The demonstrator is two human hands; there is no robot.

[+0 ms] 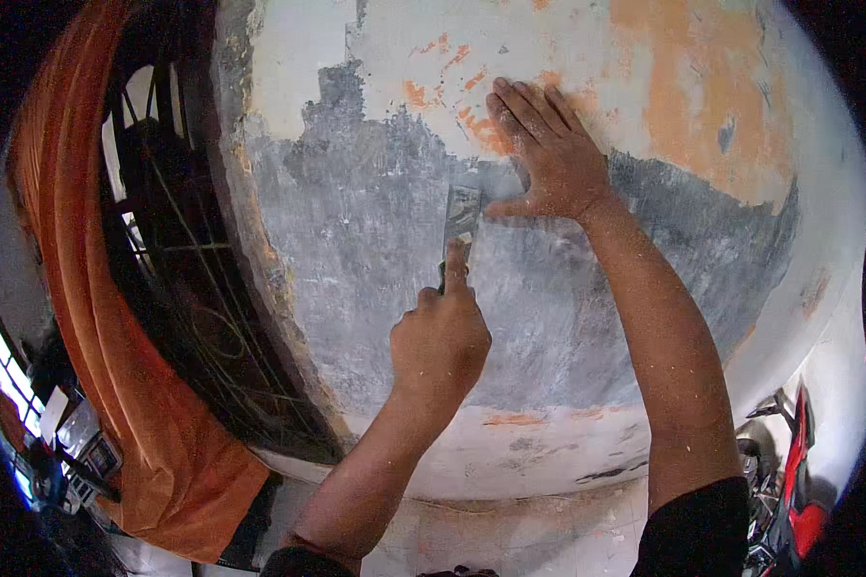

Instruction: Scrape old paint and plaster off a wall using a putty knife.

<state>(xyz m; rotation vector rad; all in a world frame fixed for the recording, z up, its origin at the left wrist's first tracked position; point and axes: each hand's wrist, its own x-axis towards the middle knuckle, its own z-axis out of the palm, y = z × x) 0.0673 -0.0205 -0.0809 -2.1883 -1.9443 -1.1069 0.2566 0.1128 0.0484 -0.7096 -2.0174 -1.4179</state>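
My left hand (443, 341) is closed around the handle of a scraper (463, 213), its index finger stretched along the blade. The blade points up and lies against the wall (375, 250), near the line where bare grey plaster meets flaking white and orange paint. To its right, my right hand (553, 159) rests flat on the wall with thumb and fingers apart, its fingertips over white paint with orange patches (486, 130). Nothing is held in it. Most of the scraper's handle is hidden by my left fist.
On the left, an orange curtain (96, 317) hangs beside a dark window opening with a metal grille (202, 279). A red and black motorbike (799, 481) stands at the lower right. Pale floor tiles (510, 534) show below the wall.
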